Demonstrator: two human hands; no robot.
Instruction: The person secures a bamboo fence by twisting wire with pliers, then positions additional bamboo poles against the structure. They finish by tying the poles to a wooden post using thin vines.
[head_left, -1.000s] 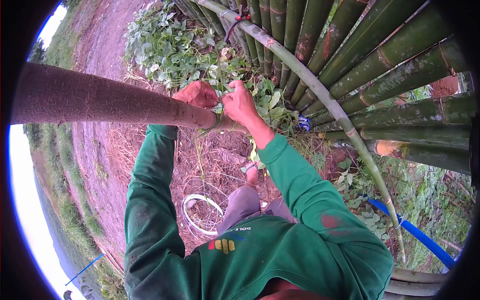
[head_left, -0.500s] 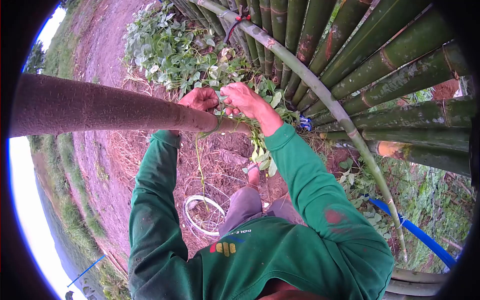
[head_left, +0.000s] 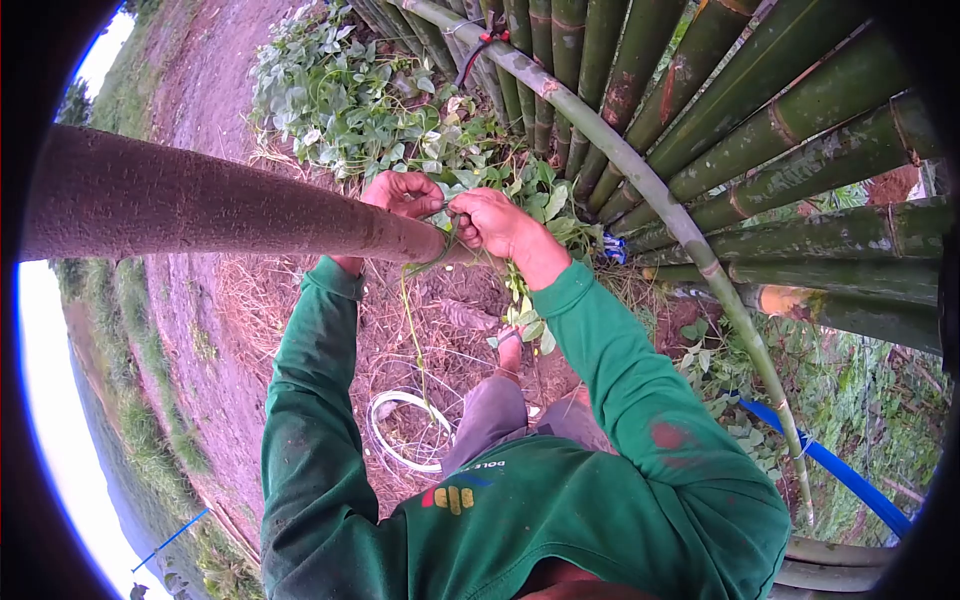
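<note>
A thin green vine (head_left: 418, 335) loops around a brown tree trunk (head_left: 230, 210) and trails down below it. My left hand (head_left: 402, 195) is at the trunk's far side, thumb and finger pinched on the vine. Close beside it, my right hand (head_left: 492, 222) is also closed, its fingertips pinching the vine just right of the trunk. The fingertips of both hands almost meet, and the short piece between them is too small to see clearly. Green leaves (head_left: 525, 300) hang by my right wrist.
Green bamboo poles (head_left: 690, 90) stand in a row at the right, with a curved bamboo pole (head_left: 640, 175) across them. Red-handled pliers (head_left: 487, 40) hang on that pole. A white coil (head_left: 385, 400) lies by my legs. Leafy plants (head_left: 335, 105) grow beyond my hands.
My right hand has dropped slightly, and its fingers have drawn in toward my left fingertips. The hanging vine strand has swung a little to the right.
</note>
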